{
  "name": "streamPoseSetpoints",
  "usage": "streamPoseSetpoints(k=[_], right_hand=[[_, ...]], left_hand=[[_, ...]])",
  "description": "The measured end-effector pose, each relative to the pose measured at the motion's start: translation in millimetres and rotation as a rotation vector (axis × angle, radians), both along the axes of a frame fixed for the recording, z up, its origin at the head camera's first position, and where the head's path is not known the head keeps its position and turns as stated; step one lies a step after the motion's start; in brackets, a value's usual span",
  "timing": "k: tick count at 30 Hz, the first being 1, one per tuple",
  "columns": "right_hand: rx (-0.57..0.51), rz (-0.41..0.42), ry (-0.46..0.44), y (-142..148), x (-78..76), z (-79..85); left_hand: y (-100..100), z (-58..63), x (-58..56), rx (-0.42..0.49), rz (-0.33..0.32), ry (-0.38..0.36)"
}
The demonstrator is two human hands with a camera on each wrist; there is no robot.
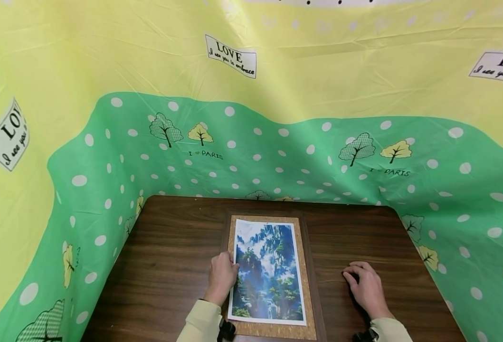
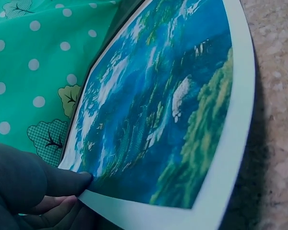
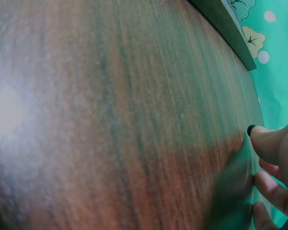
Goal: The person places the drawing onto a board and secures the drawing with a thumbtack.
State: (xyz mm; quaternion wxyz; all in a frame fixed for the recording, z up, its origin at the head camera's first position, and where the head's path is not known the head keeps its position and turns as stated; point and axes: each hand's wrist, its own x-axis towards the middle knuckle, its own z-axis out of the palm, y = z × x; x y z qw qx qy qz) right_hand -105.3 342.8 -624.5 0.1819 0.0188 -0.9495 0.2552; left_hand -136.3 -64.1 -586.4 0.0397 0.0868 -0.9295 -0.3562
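Note:
A glossy print of a blue mountain landscape [image 1: 268, 270] with a white border lies on a cork board [image 1: 296, 330] with a dark frame. My left hand [image 1: 223, 275] is at the print's left edge. In the left wrist view the thumb [image 2: 69, 181] lies on the white border with fingers beneath, pinching the paper, which bows up off the cork. My right hand [image 1: 365, 287] rests on the wooden table right of the board, fingers loosely bent. In the right wrist view its thumb [image 3: 269, 143] and fingers stand apart; a small dark spot at the thumb tip is unclear.
The dark wooden table [image 1: 170, 242] extends on both sides of the board. A green and yellow curtain [image 1: 255, 152] with white dots and trees hangs round its back and sides. In the right wrist view the board's raised frame [image 3: 235, 38] stands above the tabletop.

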Motion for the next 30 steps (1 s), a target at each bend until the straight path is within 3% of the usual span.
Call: streamPoseSetpoints(k=[14,23,30], right_hand=[[0.000,0.019,0.019,-10,-7.4,6.4],[-0.037,0.072,0.062,-37,-30.0,16.9],[-0.076,0.125,0.040,-62,-50.1,26.2]], left_hand=[[-1,-1.6,-1.8,-0.035,0.002,-0.003],[0,-1.6,-3.1,-0.021,0.011,-0.014],[-1,-1.7,-2.8,-0.012,0.008,-0.014]])
